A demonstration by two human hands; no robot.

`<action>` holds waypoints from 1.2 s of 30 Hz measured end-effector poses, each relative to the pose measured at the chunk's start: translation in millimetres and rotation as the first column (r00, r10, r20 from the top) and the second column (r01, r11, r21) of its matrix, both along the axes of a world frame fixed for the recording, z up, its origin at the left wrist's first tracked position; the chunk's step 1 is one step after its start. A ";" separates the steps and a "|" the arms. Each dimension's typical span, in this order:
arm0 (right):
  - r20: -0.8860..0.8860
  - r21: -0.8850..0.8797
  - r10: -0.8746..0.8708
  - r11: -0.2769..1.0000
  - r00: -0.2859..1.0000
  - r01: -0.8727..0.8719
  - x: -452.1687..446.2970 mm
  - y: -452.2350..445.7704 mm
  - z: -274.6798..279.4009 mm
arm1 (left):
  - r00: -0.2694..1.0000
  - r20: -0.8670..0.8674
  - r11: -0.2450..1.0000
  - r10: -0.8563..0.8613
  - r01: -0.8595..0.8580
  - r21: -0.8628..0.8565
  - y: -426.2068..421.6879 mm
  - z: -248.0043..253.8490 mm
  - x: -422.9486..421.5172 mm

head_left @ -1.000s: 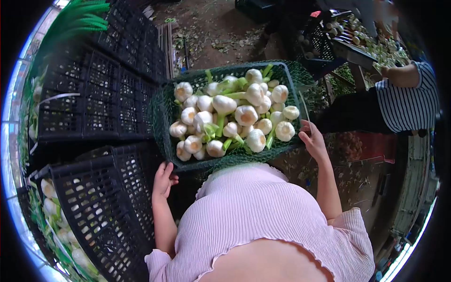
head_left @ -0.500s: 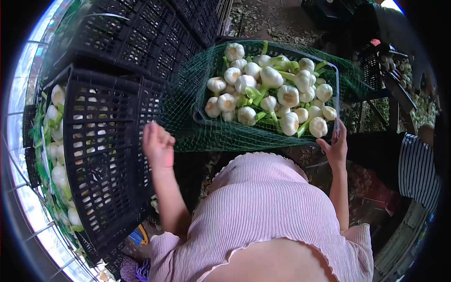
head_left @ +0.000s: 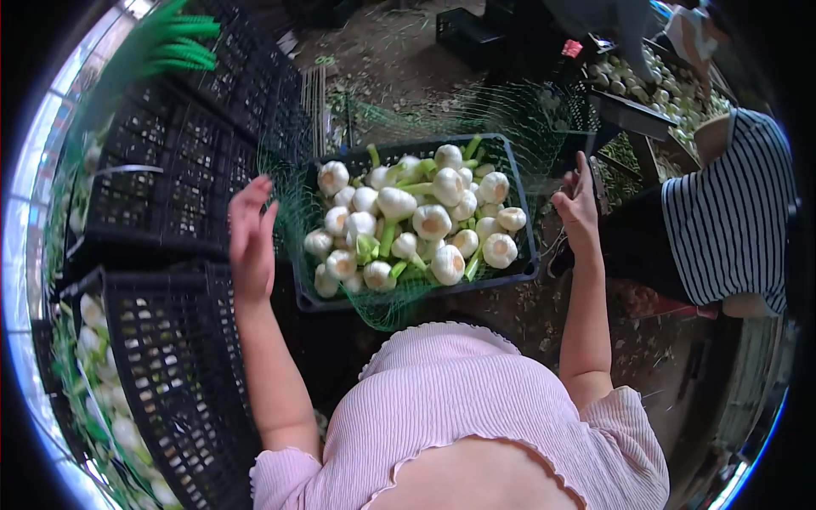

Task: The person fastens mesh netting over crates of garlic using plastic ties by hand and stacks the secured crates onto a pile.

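A black plastic crate (head_left: 503, 280) in front of me holds several white garlic bulbs (head_left: 432, 221) with cut green stems. Fine green netting (head_left: 293, 191) hangs around its left side and lies over its front edge. My left hand (head_left: 252, 234) is raised left of the crate, close to the netting, fingers apart and slightly bent. Right of the crate is my right hand (head_left: 580, 208), its thumb apart and fingers pointing up. A narrow greyish thing lies against those fingers; blur hides what it is.
Black crates (head_left: 161, 170) are stacked at the left. A nearer crate (head_left: 178, 365) holds more garlic. Bright green strands (head_left: 174, 47) hang at upper left. A person in a striped top (head_left: 722, 204) is at the right, by a heap of garlic (head_left: 629, 81). Scraps litter the floor (head_left: 382, 51).
The crate appears farther left and lower, and its dark rim shows more. The netting has drawn back from its front and right. Both hands have risen; the left hand's fingers have spread.
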State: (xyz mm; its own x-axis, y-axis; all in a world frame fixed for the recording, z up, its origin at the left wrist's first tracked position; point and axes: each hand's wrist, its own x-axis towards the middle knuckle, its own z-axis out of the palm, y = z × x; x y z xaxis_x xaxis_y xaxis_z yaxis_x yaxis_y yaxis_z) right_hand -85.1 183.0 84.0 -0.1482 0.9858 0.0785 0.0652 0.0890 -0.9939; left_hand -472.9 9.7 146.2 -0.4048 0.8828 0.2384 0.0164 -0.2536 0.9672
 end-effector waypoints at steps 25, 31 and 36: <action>0.551 -0.069 0.381 0.907 0.742 -0.415 -119.5 -56.6 33.6 | 0.488 -0.517 0.711 -0.703 0.498 -0.496 43.9 -37.0 -11.7; 0.801 -0.385 0.584 0.671 0.131 -0.634 -109.5 -79.6 40.1 | 0.127 -0.630 0.623 -0.766 -0.092 -0.777 41.5 -41.5 0.9; 0.716 0.276 0.136 0.846 0.684 -0.456 -74.2 -39.4 43.4 | 0.668 -0.742 0.997 -0.058 0.079 -0.007 75.1 -24.9 11.2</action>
State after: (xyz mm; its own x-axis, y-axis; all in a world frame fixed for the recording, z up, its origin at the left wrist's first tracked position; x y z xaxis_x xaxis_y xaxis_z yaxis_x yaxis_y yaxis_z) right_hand -159.3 143.6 127.4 -0.5958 0.7735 0.2160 0.5693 0.5965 -0.5658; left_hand -461.7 84.8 121.3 -0.0244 0.8908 0.4537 0.7067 -0.3056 0.6381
